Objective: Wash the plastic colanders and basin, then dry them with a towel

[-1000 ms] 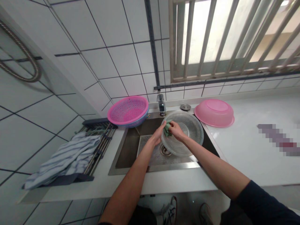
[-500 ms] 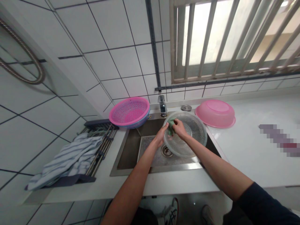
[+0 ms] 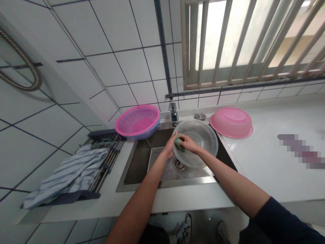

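A clear plastic colander [image 3: 203, 142] is tilted over the right part of the steel sink [image 3: 137, 162]. My left hand [image 3: 169, 146] grips its left rim, thumb on the inside and the other fingers hidden beneath. In my right hand [image 3: 189, 143] is a green cloth [image 3: 179, 142], pinched and pressed against the inner wall close to my left thumb. Below the colander's left edge shows the sink drain [image 3: 179, 164].
A pink colander [image 3: 138, 120] in a blue basin overhangs the sink's back left corner, beside the faucet [image 3: 174, 114]. An upturned pink basin [image 3: 231, 122] lies on the right counter. To the left, a striped towel [image 3: 73, 169] covers a folding rack [image 3: 109, 162].
My right hand has slid the green cloth down along the inside of the colander's left wall. My left hand keeps its grip on the rim. The view has shifted slightly.
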The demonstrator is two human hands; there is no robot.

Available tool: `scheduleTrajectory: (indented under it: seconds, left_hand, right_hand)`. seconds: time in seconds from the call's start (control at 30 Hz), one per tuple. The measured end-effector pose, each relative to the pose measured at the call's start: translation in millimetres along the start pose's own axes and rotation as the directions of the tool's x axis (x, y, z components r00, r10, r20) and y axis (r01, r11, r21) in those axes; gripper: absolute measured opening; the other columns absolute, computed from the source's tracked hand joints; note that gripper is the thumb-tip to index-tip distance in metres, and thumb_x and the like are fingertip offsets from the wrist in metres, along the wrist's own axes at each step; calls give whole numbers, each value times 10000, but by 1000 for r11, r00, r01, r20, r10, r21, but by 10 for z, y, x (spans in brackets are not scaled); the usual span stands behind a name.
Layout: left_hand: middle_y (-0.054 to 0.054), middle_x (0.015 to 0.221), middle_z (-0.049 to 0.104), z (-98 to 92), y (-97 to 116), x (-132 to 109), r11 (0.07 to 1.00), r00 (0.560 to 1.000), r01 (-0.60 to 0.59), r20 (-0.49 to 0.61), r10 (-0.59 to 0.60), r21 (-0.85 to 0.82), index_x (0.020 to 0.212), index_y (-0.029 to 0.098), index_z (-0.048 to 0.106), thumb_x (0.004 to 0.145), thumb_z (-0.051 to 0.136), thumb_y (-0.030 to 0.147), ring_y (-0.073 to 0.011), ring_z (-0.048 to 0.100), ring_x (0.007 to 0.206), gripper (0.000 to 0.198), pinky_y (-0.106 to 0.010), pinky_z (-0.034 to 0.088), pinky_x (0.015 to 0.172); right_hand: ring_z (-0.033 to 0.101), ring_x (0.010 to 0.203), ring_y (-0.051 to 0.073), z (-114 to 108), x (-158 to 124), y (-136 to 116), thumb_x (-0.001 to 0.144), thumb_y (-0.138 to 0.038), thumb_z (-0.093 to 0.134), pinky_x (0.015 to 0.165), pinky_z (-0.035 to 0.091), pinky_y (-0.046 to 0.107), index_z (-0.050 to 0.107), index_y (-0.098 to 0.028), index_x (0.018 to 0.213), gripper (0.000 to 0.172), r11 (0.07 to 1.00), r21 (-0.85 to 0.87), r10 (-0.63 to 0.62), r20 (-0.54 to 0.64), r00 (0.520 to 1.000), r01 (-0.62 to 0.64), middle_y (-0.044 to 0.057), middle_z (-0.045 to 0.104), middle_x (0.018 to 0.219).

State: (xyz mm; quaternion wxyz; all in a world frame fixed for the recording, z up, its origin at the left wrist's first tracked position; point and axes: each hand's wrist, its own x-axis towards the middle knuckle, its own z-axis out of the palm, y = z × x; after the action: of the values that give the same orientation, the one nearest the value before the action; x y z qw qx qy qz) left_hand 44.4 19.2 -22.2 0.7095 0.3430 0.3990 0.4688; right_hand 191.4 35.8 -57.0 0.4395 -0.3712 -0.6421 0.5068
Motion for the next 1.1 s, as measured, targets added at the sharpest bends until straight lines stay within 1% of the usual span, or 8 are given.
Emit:
scheduleTrajectory:
  seconds: [0.13,0.27,0.43,0.6,0.73,0.87,1.0,1.1]
  left_hand:
    - [-141,1066,821,45,-3,-34,990,994,109,5,-110,92,1321,178,753,1011,654,577,-268,780,867,515,-401,634,868]
    - [-134,1193,809,0,27,-16,1000,1000,8,-5,-8,6,1385,180,718,1015,668,532,-278,780,1040,513,-377,614,947]
    - [-113,1315,776,-61,58,24,998,998,-47,-53,45,-42,1439,214,681,1037,634,531,-252,769,1103,514,-341,621,933]
    - [-125,1161,812,-29,40,23,999,999,38,24,-38,6,1382,192,721,1059,595,527,-233,783,921,482,-339,629,858]
    - [-151,1079,818,-3,34,4,990,991,122,39,-125,75,1294,156,760,1057,565,582,-256,772,828,525,-384,634,814]
    - [-152,1174,809,-2,49,0,999,1000,28,0,-28,44,1323,150,747,1064,583,530,-278,775,1010,488,-372,618,912]
    - [-127,1251,794,-24,81,1,999,998,-52,-48,51,-7,1399,190,708,1073,567,511,-258,770,1069,479,-345,618,924]
    - [-126,1214,805,-20,92,-11,1000,999,-20,-38,21,8,1450,202,679,1076,537,542,-265,780,1019,525,-365,632,893]
  right_hand:
    - [548,837,195,-54,61,2,690,-243,523,755,451,292,596,-204,889,216,996,-80,-68,-279,958,48,24,641,904]
    - [536,779,175,-41,6,-19,682,-207,533,710,435,280,617,-201,856,193,995,-94,-18,70,997,25,6,626,850]
    - [459,653,142,7,-77,-38,683,-176,556,614,368,261,598,-209,779,110,996,-75,68,371,926,-43,-25,571,725]
    - [532,770,174,0,-14,-76,745,-257,602,715,447,281,612,-210,880,143,998,-54,-18,26,999,19,3,626,841]
    - [551,825,199,-48,61,-75,760,-290,593,775,472,314,602,-203,916,179,993,-111,-66,-217,974,43,25,633,906]
    - [555,811,185,-47,32,-51,744,-237,577,756,465,295,620,-200,898,164,990,-136,-28,17,999,30,18,654,898]
    - [524,708,155,-29,-35,-39,674,-164,543,646,412,259,634,-196,834,186,989,-150,68,326,943,-19,-3,635,800]
    - [495,658,143,-19,-54,-45,641,-151,533,604,386,252,619,-198,805,191,988,-146,99,366,925,-48,-16,603,738]
